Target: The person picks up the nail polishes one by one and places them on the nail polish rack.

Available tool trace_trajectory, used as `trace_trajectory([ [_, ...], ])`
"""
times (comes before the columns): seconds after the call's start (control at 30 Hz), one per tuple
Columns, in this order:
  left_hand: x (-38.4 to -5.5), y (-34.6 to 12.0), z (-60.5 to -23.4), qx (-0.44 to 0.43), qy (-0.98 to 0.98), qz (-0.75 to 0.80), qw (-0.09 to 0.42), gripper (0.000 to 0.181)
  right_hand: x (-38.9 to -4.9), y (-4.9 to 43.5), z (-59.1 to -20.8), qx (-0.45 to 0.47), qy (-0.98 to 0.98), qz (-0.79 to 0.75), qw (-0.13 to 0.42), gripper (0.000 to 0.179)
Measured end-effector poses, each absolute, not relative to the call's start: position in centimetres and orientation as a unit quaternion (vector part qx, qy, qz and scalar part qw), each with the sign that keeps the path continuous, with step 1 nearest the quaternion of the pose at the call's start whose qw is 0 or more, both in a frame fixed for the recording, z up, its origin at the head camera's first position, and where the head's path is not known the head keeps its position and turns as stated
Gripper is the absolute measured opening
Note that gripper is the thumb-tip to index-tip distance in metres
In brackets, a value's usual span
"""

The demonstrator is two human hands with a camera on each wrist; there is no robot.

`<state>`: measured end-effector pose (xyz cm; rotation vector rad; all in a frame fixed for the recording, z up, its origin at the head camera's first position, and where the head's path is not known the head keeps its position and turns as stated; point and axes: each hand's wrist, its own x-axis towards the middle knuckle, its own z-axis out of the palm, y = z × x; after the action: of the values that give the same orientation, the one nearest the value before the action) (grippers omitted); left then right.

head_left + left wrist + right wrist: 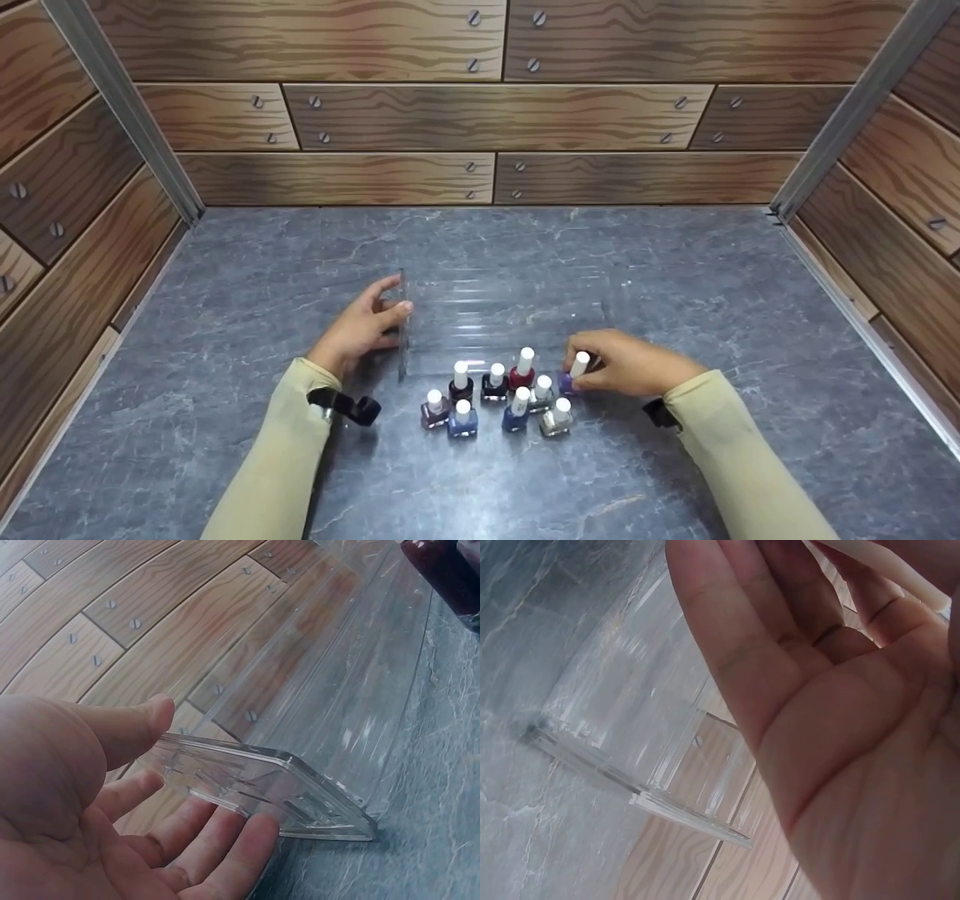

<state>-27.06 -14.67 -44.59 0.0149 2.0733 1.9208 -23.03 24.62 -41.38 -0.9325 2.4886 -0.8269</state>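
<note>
A clear plastic tiered rack [403, 330] sits on the grey marbled tabletop. My left hand [367, 322] grips its left side panel [277, 765], thumb on the edge and fingers against the outer face. Beside the rack's front right corner, my right hand [619, 364] pinches a purple nail polish bottle [566, 382] with a white cap, tilted slightly. In the right wrist view only part of that white cap [896, 570] shows; the fingers hide the rest. Left of this hand stand several white-capped nail polish bottles, among them a red one [522, 377] and a dark blue one [515, 418].
More bottles stand before the rack: a maroon one [435, 415], a lighter blue one [463, 427] and a silvery one [556, 422]. Wood-patterned walls [390, 116] enclose the tabletop [247, 247] at the back and both sides.
</note>
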Motion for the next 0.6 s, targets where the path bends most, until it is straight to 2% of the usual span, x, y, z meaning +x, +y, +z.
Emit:
trace_trajectory([
  [0.6,-27.02,-14.53,-44.76,-0.002,0.721,0.674,0.158,0.067,-23.09,24.59,-41.41,-0.311,0.885,-0.298,0.174,0.016],
])
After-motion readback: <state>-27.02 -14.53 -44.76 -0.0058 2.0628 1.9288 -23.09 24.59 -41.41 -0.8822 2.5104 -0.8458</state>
